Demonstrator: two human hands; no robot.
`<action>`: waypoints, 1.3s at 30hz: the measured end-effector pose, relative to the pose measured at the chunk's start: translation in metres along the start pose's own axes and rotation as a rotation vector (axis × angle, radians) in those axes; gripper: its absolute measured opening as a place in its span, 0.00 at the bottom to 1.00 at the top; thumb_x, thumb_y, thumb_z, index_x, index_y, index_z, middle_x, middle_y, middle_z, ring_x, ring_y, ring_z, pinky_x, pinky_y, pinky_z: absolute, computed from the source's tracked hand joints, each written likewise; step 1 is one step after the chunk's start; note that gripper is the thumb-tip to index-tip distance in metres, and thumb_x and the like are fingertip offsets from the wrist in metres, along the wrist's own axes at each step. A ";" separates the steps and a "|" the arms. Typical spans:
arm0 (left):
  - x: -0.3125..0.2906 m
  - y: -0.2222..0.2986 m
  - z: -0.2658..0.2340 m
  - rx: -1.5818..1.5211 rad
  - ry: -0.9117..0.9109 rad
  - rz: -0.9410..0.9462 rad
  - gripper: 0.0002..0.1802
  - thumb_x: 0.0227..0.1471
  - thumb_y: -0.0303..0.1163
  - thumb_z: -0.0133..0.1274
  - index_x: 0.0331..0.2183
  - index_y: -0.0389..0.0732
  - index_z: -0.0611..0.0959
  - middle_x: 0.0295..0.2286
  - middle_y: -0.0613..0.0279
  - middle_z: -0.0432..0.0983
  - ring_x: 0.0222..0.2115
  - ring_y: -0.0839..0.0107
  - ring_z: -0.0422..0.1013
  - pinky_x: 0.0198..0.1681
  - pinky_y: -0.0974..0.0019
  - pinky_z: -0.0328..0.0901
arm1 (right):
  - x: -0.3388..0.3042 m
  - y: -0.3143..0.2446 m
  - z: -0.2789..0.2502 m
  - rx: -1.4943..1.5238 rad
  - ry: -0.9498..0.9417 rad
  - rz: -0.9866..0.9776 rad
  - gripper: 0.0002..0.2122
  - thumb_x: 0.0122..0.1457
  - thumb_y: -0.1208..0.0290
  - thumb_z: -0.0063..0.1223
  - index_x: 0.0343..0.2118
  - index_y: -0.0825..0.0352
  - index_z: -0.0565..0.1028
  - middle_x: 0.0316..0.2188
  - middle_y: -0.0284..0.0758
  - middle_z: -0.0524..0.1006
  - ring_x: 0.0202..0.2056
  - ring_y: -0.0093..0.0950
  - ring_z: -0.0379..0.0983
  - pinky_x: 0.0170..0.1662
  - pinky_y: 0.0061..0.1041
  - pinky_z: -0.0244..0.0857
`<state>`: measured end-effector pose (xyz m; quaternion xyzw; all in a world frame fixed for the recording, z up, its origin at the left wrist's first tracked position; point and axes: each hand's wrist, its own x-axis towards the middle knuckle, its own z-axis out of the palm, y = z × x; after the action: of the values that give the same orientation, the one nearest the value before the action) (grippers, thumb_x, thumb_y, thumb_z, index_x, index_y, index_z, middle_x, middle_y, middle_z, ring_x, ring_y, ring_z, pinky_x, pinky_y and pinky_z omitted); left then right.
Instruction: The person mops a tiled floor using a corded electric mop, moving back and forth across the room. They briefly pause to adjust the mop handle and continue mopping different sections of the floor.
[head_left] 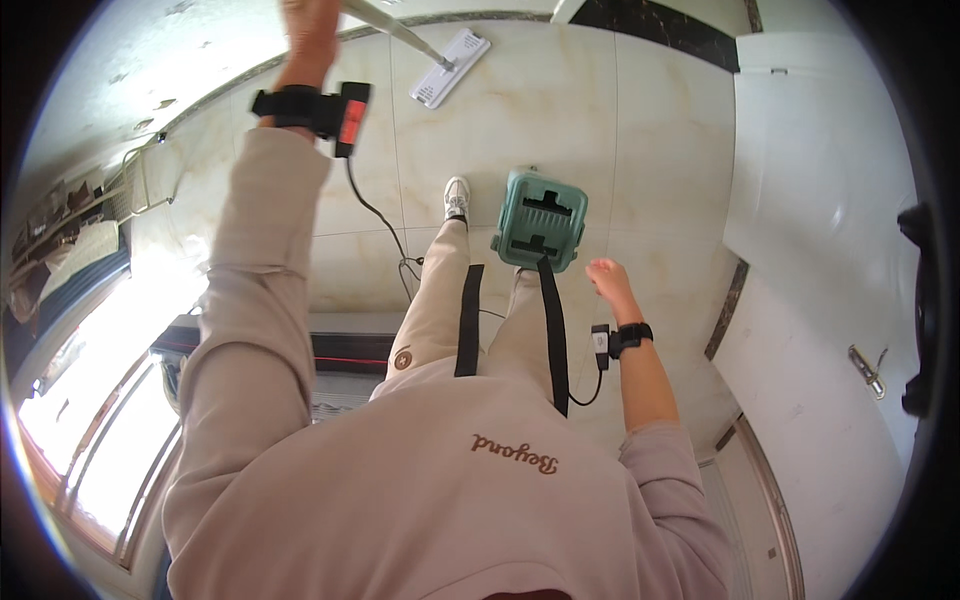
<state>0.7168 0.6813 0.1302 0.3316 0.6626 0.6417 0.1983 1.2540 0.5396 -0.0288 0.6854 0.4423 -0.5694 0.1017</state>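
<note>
My left hand (312, 30) is raised at the top edge, partly cut off, closed round the pole of a flat mop (405, 37). The mop's white rectangular head (450, 68) lies flat on the floor tiles, ahead of my feet. My right hand (614, 288) hangs low at my right side. Its fingers are loosely curled, and I see nothing in them. Nearest to it, just to its left and apart from it, stands a green mop bucket (511, 212) with two black-fitted slots in its top.
A white door (800, 330) with a metal handle (868, 372) is at the right. Marbled tiles (670, 150) cover the floor. A wire rack (140, 180) and bright window (120, 400) are at the left. Cables hang from both wrist straps; two black straps hang before my legs.
</note>
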 end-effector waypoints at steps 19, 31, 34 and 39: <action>0.029 -0.009 -0.042 -0.115 -0.100 -0.048 0.15 0.55 0.32 0.43 0.19 0.43 0.62 0.17 0.68 0.56 0.23 0.71 0.60 0.55 0.43 0.51 | 0.187 0.196 0.104 0.686 -0.017 0.432 0.25 0.55 0.83 0.29 0.57 0.58 0.54 0.55 0.41 0.58 0.54 0.42 0.56 0.51 0.39 0.58; -0.007 -0.001 0.007 -0.035 -0.098 0.003 0.12 0.56 0.34 0.43 0.21 0.45 0.65 0.17 0.71 0.57 0.23 0.75 0.60 0.46 0.54 0.62 | 0.172 0.195 0.093 0.079 -0.059 0.126 0.12 0.49 0.79 0.46 0.39 0.72 0.65 0.33 0.51 0.73 0.33 0.44 0.71 0.33 0.38 0.65; -0.017 -0.001 0.024 -0.040 -0.080 -0.007 0.13 0.56 0.34 0.43 0.21 0.45 0.65 0.17 0.70 0.58 0.23 0.75 0.61 0.46 0.54 0.62 | 0.144 0.199 0.099 0.411 -0.075 0.389 0.07 0.50 0.74 0.49 0.30 0.71 0.68 0.30 0.45 0.72 0.33 0.38 0.71 0.34 0.37 0.66; -0.031 0.002 0.047 0.046 -0.070 0.033 0.14 0.55 0.33 0.44 0.20 0.44 0.64 0.17 0.67 0.60 0.22 0.75 0.61 0.44 0.55 0.62 | 0.097 0.183 0.125 1.659 -0.093 0.520 0.06 0.50 0.71 0.52 0.25 0.66 0.68 0.26 0.36 0.71 0.35 0.34 0.70 0.37 0.39 0.64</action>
<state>0.7709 0.6934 0.1228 0.3692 0.6641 0.6175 0.2032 1.2957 0.3993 -0.2218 0.5935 -0.2907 -0.6940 -0.2857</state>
